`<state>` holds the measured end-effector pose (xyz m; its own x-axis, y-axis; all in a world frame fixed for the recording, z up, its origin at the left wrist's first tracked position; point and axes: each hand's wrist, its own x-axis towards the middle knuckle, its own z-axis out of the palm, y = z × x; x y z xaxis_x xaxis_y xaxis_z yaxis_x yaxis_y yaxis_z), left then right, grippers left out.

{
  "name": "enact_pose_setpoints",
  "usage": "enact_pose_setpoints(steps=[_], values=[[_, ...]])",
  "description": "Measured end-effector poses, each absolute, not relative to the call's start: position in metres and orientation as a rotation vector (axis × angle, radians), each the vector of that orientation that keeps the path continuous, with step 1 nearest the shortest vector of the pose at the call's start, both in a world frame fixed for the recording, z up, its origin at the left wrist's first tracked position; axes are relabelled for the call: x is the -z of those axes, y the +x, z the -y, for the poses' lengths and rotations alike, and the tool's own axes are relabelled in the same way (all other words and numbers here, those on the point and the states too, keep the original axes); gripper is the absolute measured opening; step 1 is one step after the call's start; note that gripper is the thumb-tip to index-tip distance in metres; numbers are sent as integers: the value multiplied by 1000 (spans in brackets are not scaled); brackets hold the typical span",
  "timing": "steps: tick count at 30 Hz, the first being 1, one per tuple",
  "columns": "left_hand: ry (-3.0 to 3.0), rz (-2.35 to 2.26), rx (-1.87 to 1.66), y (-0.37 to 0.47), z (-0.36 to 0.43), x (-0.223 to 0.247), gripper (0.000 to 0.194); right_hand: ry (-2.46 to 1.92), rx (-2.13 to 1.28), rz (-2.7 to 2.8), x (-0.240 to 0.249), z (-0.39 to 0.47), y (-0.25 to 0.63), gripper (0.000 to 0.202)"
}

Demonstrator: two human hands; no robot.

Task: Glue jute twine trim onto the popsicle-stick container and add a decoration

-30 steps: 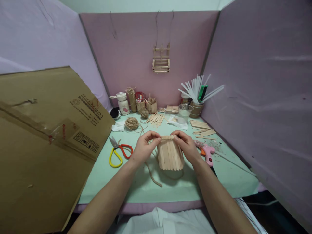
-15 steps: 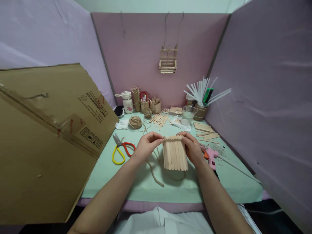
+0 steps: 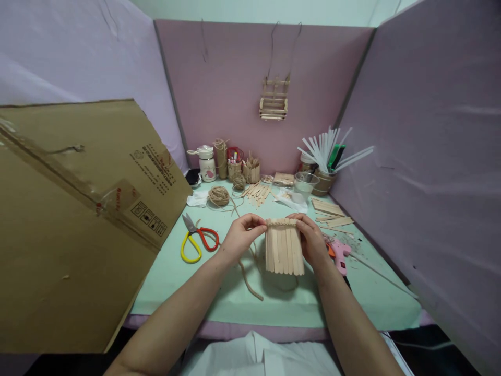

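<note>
Between my hands stands a small container of upright popsicle sticks [image 3: 284, 253], with twisted twine [image 3: 279, 222] running along its top edge. My left hand [image 3: 246, 233] pinches the twine at the top left corner. The right side and top right corner are gripped by my right hand [image 3: 312, 237], whose fingers are partly hidden behind the sticks. A loose length of twine [image 3: 248, 284] hangs from the left and lies on the table below.
Open scissors [image 3: 195, 237] lie left of my left hand, and a cardboard box [image 3: 86, 219] leans in from the left. A pink glue gun [image 3: 340, 253] rests on the right. Behind are a twine ball [image 3: 218, 196], loose sticks [image 3: 256, 193] and a plastic cup [image 3: 307, 184].
The whole view has shifted slightly. Both hands keep their hold on the stick container and its twine, with no clear change in grip.
</note>
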<state>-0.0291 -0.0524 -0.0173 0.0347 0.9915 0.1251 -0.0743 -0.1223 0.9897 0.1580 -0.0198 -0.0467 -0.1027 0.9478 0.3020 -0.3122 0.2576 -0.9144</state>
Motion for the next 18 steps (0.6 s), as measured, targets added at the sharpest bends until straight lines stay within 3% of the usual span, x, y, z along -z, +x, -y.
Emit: enact_pose_setpoints(steps=[9,13,18], values=[[1412,-1082,-1329,-33,51,22,15,-661,-1269,1210,48,21,159,11],[1592,-1097,-1342,-42,48,11,26,-657,-1259,1231,47,22,159,13],[1891,-995,-939,-45,32,-22,32,-657,-1209,1322,49,19,160,16]])
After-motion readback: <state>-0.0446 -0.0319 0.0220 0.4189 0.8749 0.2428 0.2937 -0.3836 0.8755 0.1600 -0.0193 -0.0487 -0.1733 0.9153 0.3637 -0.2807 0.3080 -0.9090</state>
